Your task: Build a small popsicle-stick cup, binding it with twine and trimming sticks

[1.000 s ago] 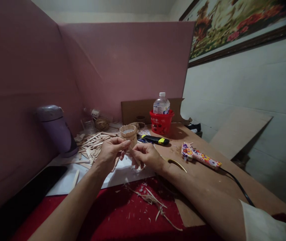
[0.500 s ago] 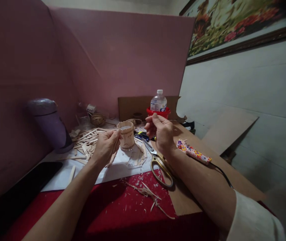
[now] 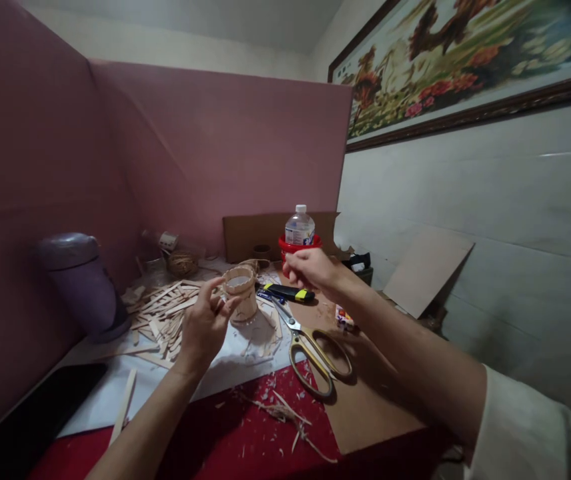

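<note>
A small cup built of wooden sticks [image 3: 241, 298] stands on white paper [image 3: 225, 363]. My left hand [image 3: 204, 325] is beside it, with thumb and fingers curled and pinched against the cup's left side; what they hold is hidden. My right hand [image 3: 311, 269] is raised to the right of the cup, above a black-and-yellow utility knife [image 3: 290, 292]. Its fingertips are pinched together, and I cannot make out what is between them.
Gold-handled scissors [image 3: 315, 353] lie open near the right forearm. A pile of sticks [image 3: 163, 312], a purple flask [image 3: 76, 280] and a twine ball [image 3: 183, 264] are on the left. A red bucket [image 3: 290, 248] holds a water bottle [image 3: 299, 227]. Shavings [image 3: 285, 412] litter the red cloth.
My right hand let go of the piece held between both hands and lifted away to the right, uncovering the scissors. My left hand stayed beside the cup. The camera tilted up and rightwards.
</note>
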Tool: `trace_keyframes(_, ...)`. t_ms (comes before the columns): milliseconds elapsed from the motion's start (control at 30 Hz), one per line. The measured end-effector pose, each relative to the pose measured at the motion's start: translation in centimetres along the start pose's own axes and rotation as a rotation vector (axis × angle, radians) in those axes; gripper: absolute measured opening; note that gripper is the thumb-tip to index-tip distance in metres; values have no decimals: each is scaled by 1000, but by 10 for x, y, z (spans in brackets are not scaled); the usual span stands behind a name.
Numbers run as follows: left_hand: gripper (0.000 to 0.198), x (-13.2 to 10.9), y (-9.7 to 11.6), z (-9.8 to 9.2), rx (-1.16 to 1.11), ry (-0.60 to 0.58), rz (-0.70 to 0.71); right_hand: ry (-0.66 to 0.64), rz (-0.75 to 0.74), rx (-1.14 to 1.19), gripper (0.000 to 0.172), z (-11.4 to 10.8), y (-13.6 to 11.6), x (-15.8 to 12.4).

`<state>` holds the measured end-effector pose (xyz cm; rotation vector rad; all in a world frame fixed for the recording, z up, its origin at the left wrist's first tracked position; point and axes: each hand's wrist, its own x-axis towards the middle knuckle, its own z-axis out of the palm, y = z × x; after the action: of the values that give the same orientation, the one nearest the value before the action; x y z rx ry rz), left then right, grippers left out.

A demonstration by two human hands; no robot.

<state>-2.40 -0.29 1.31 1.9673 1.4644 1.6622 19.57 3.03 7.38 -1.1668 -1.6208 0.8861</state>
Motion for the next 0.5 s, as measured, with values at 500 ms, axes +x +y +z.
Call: trace_keyframes(500,7,3,-16,-1,196,-34,76,-256,-223,-1035,27,18,26,16)
